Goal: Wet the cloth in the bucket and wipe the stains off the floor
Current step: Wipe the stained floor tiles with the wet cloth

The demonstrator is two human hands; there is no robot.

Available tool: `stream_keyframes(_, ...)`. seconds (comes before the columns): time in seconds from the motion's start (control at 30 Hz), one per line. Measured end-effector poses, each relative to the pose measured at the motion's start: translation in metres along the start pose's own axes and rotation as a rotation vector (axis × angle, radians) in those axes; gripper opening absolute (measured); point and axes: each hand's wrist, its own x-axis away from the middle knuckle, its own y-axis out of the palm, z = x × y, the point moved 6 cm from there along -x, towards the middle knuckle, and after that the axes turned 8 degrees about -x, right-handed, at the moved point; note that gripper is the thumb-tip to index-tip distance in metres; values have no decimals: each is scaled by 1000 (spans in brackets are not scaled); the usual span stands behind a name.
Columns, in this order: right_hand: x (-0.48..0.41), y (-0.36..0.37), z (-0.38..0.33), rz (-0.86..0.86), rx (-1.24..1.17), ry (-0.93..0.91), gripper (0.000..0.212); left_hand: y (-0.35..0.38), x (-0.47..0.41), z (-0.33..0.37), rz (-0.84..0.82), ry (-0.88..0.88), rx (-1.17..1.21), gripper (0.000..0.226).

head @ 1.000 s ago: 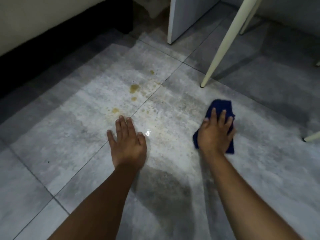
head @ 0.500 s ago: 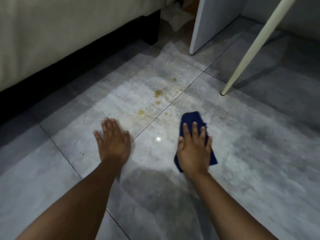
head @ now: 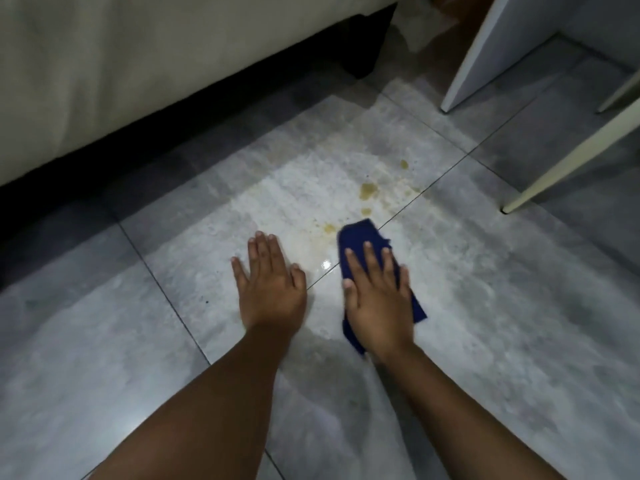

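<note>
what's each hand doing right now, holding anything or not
Left hand: open, flat on the floor, holding nothing.
Right hand: open, fingers spread, pressing the blue cloth flat to the floor.

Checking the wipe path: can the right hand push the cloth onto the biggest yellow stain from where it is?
Probably yes. The right hand lies flat on the blue cloth, and only bare wet tile separates the cloth's front edge from the biggest stain. The white leg stands well off to the side.
</note>
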Motion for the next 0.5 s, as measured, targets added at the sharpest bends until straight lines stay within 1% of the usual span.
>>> stream_keyframes(0.07, -21, 6, -22, -65, -10, -125, 52, 0, -1, 0, -22, -7, -17, 66)
stream_keyframes(0.13, -55, 6, -26, -80, -7, -182, 51, 0, -1, 0, -37, -3, -24, 66)
stream_keyframes(0.17, -72, 4, -21, -77, -4, -171, 51, 0, -1, 0, -45, -1, -24, 66)
stream_keyframes(0.23, -91, -4, -2, -16, -18, -48, 51, 0, -2, -1, -46, 1, -18, 65)
stream_keyframes(0.3, -81, -6, 8, 53, -34, 95, 52, 0, -2, -1, -37, 0, -18, 65)
stream_keyframes(0.33, -69, -4, 3, 58, -26, 102, 52, 0, -2, 0, -38, -1, -20, 65)
stream_keyframes(0.37, -56, 0, -9, 39, -10, 44, 52, -1, -2, 0, -46, -1, -21, 65)
stream_keyframes(0.43, -42, 9, -35, -68, 26, -168, 51, 0, -1, 1, -63, 3, -21, 65)
stream_keyframes(0.5, -54, 14, -52, -175, 27, -347, 49, 1, -2, -1, -68, 3, -6, 65)
